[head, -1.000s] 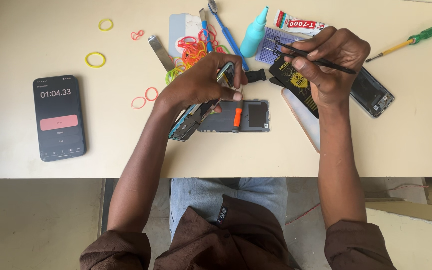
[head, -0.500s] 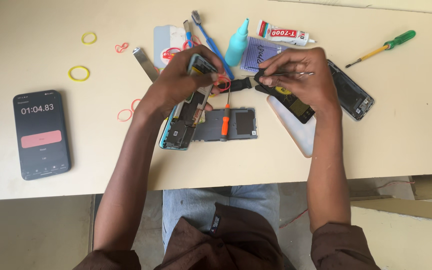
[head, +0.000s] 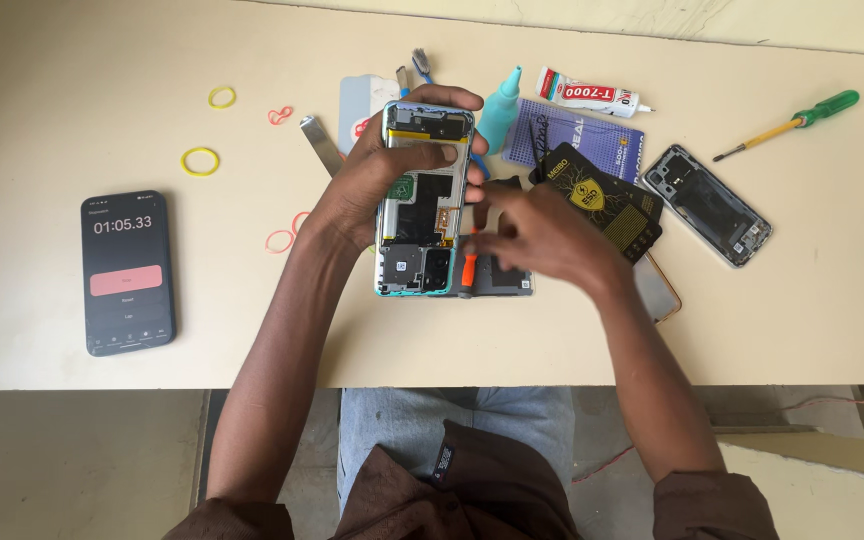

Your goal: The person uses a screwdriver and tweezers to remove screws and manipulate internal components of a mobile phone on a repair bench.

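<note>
The left hand (head: 367, 190) clasped the opened phone (head: 422, 200) from behind, fingers curled over its top edge, insides facing up. The right hand (head: 542, 235) (blurred) hovered just beside its right edge, fingers pinched together, above an orange-handled tool (head: 468, 272); whether they held anything was unclear.

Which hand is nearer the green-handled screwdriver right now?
The right hand, though apart from the green-handled screwdriver, which lies up and to its right. The left hand is farther, gripping the opened phone.

At the left of my table lies a black phone (head: 128, 272) showing a timer. Yellow rubber bands (head: 200, 161) sit upper left. A green-handled screwdriver (head: 790, 124) lies upper right.
</note>
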